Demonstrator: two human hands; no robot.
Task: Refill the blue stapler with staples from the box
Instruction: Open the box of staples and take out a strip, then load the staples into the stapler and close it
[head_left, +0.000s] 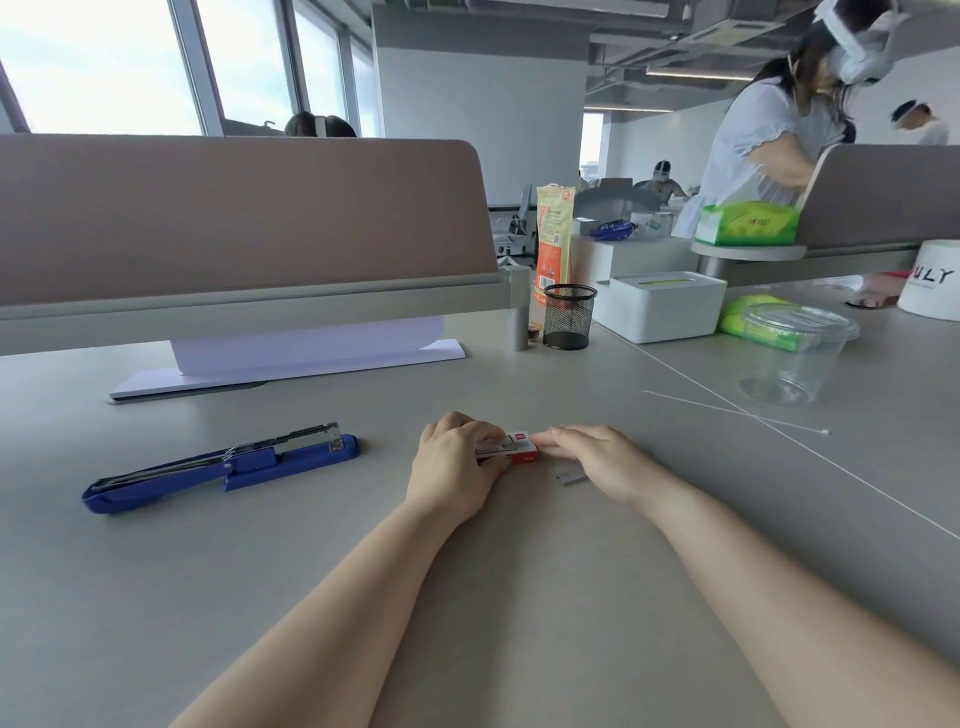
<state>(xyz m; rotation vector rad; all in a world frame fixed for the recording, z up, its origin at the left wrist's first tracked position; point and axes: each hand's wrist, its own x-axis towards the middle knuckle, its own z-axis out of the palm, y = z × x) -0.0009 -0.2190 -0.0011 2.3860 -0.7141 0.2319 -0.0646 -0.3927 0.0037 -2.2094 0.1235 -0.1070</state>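
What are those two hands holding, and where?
The small red staple box: left hand grips its left end, right hand fingertips press its right end.

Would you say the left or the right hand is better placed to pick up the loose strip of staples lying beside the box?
Probably the right hand: the staple strip lies directly beside it, while the left hand grips the staple box on the box's far side.

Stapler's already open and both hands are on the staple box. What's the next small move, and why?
Probably let go of the red staple box and have the right hand pick up the loose staple strip lying beside it, since the blue stapler lies open on the table.
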